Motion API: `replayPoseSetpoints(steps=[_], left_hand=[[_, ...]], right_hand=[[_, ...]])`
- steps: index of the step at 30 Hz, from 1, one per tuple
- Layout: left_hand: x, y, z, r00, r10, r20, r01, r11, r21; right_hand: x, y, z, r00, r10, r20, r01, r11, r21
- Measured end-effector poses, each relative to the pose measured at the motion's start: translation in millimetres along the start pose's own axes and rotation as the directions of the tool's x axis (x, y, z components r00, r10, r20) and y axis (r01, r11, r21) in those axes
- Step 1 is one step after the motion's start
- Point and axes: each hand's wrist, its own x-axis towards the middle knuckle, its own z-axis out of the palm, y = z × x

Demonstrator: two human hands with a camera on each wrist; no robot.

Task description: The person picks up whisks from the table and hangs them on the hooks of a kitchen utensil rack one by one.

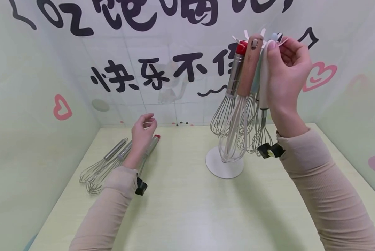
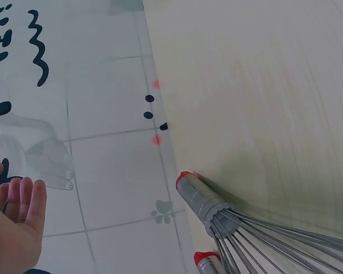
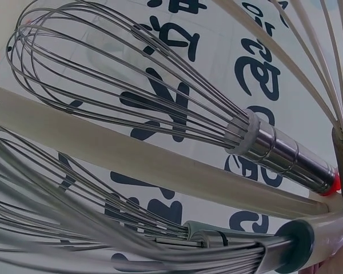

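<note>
My right hand (image 1: 287, 76) pinches the upper white handle of a whisk (image 1: 264, 80) at the top of a white rotating-style rack with hooks. Its wire end points down; in the right wrist view the white handle (image 3: 331, 231) shows a dark collar. Also hanging there are a steel whisk with a red tip (image 1: 235, 73), a wooden-handled whisk (image 1: 249, 73) and a pale blue-green one (image 1: 256, 76), partly hidden. My left hand (image 1: 143, 132) holds nothing, its fingers loosely bent, above several whisks on the table, including one with a red end (image 2: 197, 194).
The rack's round white base (image 1: 213, 167) stands on the pale wooden table (image 1: 181, 202). Steel whisks (image 1: 112, 151) lie at the table's left, wires toward the front. Behind is a wall sheet (image 1: 187, 101) with black lettering; further sheets enclose both sides.
</note>
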Motion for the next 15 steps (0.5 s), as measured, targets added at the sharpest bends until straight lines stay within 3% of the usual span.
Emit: replayPoseSetpoints(steps=[15], left_hand=[[-0.5, -20.0, -6.8, 0.999, -0.045, 0.03, 0.043, 0.997, 0.061]], right_hand=[[1.1, 1.1, 0.6, 1.0, -0.013, -0.015, 0.013, 1.0, 0.016]])
